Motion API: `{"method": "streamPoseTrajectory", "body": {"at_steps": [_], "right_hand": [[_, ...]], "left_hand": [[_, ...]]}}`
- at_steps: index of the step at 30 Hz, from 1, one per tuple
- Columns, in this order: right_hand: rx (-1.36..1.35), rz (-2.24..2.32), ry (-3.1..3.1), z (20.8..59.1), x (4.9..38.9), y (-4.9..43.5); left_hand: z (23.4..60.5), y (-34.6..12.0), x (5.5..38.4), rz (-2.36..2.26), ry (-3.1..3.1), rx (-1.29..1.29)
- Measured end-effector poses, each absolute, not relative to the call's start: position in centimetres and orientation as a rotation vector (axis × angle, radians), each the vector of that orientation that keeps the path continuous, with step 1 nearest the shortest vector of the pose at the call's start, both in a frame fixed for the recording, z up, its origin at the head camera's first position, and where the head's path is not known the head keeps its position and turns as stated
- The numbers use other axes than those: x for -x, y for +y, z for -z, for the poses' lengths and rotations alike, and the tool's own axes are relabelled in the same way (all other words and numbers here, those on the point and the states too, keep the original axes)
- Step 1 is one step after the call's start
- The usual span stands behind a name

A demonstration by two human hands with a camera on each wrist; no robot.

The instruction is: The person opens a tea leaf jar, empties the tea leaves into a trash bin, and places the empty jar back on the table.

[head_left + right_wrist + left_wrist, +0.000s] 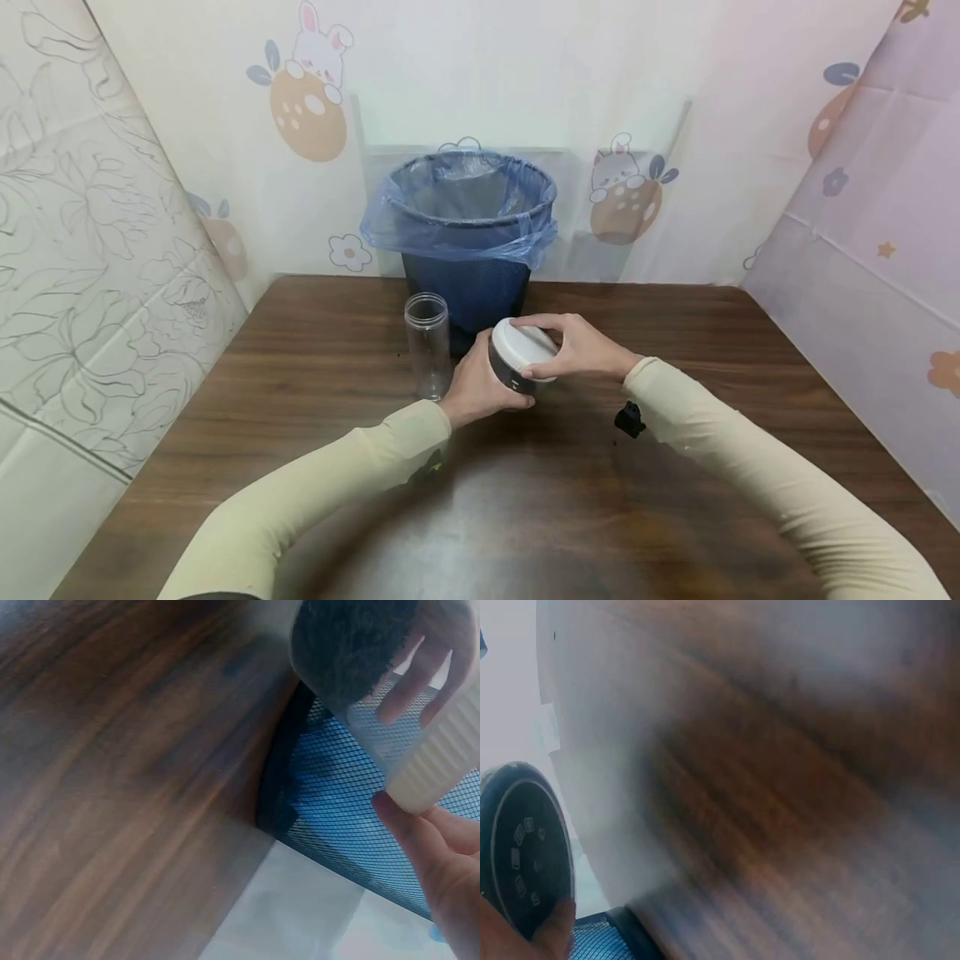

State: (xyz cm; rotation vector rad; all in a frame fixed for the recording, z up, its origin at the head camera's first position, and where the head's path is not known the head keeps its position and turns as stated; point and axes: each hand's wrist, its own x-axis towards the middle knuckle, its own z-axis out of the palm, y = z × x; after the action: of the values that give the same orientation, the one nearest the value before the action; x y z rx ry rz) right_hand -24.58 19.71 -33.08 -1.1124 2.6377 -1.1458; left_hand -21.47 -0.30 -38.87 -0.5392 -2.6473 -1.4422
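Note:
Over the table, in front of the bin, my left hand (477, 385) holds a clear jar (507, 367) around its side, with the jar tilted. Dark, fuzzy-looking contents (352, 649) show through its wall in the right wrist view. A white lid (525, 347) with a ribbed edge sits at the jar's mouth, and my right hand (581, 348) grips it between thumb and fingers. The left wrist view catches the jar's round base (531, 855), dark with moulded symbols. Just left of my left hand stands a tall clear jar (429, 346) without a lid.
Behind the hands a dark mesh bin (468, 287) stands at the back of the brown wooden table (300, 367). A blue plastic bag (450, 242) lines it and folds over the rim. Patterned curtains (487, 67) close off the back and both sides.

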Motion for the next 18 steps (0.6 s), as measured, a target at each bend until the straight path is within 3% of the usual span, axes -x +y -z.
{"method": "streamPoseTrajectory", "body": {"at_steps": [18], "right_hand": [[1.099, 1.283, 2.45, 33.55, 24.47, 20.0]], "left_hand": [[38.41, -0.65, 21.73, 1.359, -2.725, 0.572]]}}
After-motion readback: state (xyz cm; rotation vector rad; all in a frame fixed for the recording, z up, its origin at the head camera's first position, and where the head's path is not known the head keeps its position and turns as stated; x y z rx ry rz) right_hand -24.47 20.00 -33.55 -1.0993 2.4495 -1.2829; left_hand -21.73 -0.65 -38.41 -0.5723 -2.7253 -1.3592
